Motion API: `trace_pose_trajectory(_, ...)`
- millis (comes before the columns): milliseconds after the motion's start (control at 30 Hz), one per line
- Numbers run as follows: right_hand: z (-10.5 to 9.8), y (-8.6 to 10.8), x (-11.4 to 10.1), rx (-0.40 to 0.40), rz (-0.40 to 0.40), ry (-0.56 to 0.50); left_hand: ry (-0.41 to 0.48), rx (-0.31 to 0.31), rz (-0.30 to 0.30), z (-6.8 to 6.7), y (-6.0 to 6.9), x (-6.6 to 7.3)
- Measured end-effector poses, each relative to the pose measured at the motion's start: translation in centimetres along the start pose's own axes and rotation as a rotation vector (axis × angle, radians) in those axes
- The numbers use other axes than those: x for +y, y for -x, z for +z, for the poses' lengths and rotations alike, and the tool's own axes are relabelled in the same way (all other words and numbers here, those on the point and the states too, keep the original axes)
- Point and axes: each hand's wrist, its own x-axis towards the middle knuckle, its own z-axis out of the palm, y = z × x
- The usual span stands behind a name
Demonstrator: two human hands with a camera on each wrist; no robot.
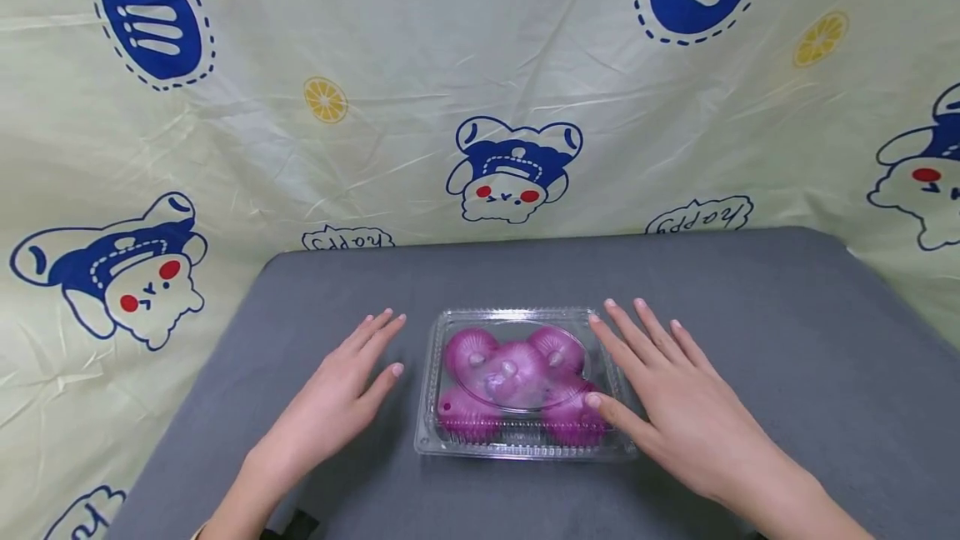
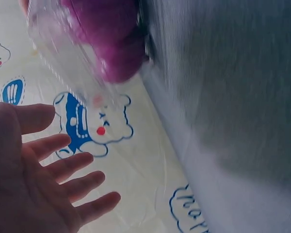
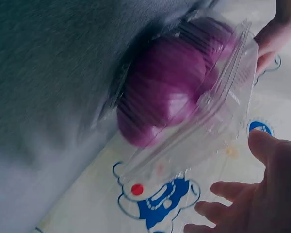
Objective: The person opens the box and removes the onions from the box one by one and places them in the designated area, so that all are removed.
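A clear plastic clamshell box (image 1: 517,448) lies closed on the table, with several shiny purple, onion-like bulbs (image 1: 517,373) inside; they also show in the left wrist view as purple bulbs (image 2: 106,43). My left hand (image 1: 337,398) hovers to the left of the box, fingers spread and holding nothing. On the other side, my right hand (image 1: 675,398) has straight, spread fingers, and its thumb and fingertips overlap the box's right edge in the head view. The right wrist view shows a gap between that hand (image 3: 252,189) and the box (image 3: 223,107).
The grey-covered table (image 1: 525,273) extends around the box. Behind it hangs a pale curtain (image 1: 405,48) printed with cartoon figures, orange slices and blue ovals. A small black object (image 1: 300,525) shows at the bottom edge near my left wrist.
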Motion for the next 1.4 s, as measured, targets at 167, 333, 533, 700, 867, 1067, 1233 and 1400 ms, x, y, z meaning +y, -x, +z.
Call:
trace_pose_trajectory(167, 0.7, -0.9, -1.2, 0.026, -0.103, 0.015, 0.113, 0.041, 0.025, 1.0, 0.6, 0.7)
trace_pose_trajectory(333, 1.2, -1.7, -2.8, 0.023, -0.178, -0.03, 0.335, 0.054, -0.1, 1.9, 1.1, 1.6)
trace_pose_trajectory(533, 1.9, -2.7, -4.5, 0.01, -0.293, -0.087, 0.68, -0.012, -0.263, 2.8, 1.6, 1.8)
trace_pose_trajectory(700, 2.7, -3.6, -5.8, 0.019, -0.424, -0.139, 0.935, -0.147, -0.319, 3.6, 1.7, 1.1)
trace_pose_trajectory(867, 3.4, -4.6, -6.8, 0.024, -0.536, -0.192, 1.11, -0.243, -0.367, 4.0, 1.6, 0.5)
trace_pose_trajectory(1067, 3.9, -5.6, -7.7, -0.027, -0.601, -0.252, 1.226, -0.287, -0.358, 4.2, 1.7, 0.1)
trace_pose_trajectory(1233, 4.3, -6.5, -8.1, -0.063, -0.607, -0.291, 1.29, -0.3, -0.358, 4.5, 1.8, -0.2)
trace_pose_trajectory(1400, 4.7, -7.2, -8.3, -0.073, -0.615, -0.312, 1.337, -0.331, -0.387, 4.5, 1.7, -0.4)
